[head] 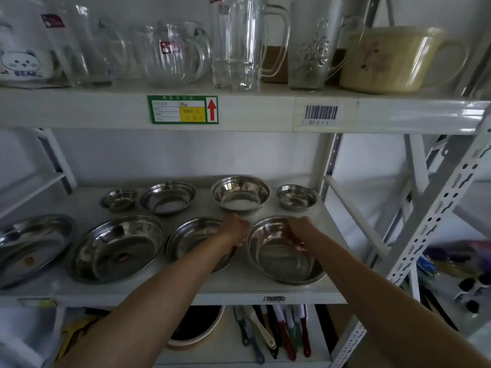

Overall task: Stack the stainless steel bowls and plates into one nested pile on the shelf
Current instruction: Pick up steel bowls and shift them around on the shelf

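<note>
Eight steel dishes spread unstacked on the shelf, left hand fingers curled at the middle plate, grip unclear, right hand gripping the right front bowl by its far rim

Eight steel dishes: four bowls, four plates; two hands.

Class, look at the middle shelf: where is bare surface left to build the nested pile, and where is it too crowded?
Bare shelf runs along the front edge before the large plate and front right bowl. A smaller patch lies beyond the small right bowl. The rest is crowded: dishes sit nearly rim to rim, with the left hand and right hand among them.
</note>
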Demonstrator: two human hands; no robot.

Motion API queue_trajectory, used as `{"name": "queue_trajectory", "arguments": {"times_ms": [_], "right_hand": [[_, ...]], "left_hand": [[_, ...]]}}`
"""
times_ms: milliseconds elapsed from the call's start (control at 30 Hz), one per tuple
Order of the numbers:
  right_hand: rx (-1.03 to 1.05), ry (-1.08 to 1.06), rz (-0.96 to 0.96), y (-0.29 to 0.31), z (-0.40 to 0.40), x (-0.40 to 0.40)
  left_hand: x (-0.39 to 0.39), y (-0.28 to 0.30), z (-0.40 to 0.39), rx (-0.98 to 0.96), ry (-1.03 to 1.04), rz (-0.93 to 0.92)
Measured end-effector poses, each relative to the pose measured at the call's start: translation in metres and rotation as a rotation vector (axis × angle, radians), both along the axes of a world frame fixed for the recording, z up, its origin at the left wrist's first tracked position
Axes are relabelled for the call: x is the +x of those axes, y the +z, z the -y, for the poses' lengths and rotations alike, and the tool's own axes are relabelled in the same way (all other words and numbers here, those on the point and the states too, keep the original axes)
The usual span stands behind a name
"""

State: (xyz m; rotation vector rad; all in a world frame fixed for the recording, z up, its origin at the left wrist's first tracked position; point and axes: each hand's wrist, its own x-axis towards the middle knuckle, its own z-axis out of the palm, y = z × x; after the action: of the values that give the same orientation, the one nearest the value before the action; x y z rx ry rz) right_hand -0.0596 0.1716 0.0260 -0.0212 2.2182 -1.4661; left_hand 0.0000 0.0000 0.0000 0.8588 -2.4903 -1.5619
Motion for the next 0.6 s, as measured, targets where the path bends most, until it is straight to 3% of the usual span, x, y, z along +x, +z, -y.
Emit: {"name": "queue_trajectory", "arguments": {"times_ms": [267, 467, 600], "right_hand": [[0.115, -0.133, -0.050, -0.020, -0.026, -0.039], [0.129, -0.220, -0.035, -0.042, -0.043, -0.063], [0.256, -0.278, -0.088, -0.054, -0.055, -0.068]], "left_hand": [[-0.033, -0.010, 0.000, -0.114, -0.128, 0.013], [-0.056, -0.020, 0.007, -0.290, -0.191, 0.078], [-0.063, -0.022, 0.009, -0.432, -0.206, 0.146]]}}
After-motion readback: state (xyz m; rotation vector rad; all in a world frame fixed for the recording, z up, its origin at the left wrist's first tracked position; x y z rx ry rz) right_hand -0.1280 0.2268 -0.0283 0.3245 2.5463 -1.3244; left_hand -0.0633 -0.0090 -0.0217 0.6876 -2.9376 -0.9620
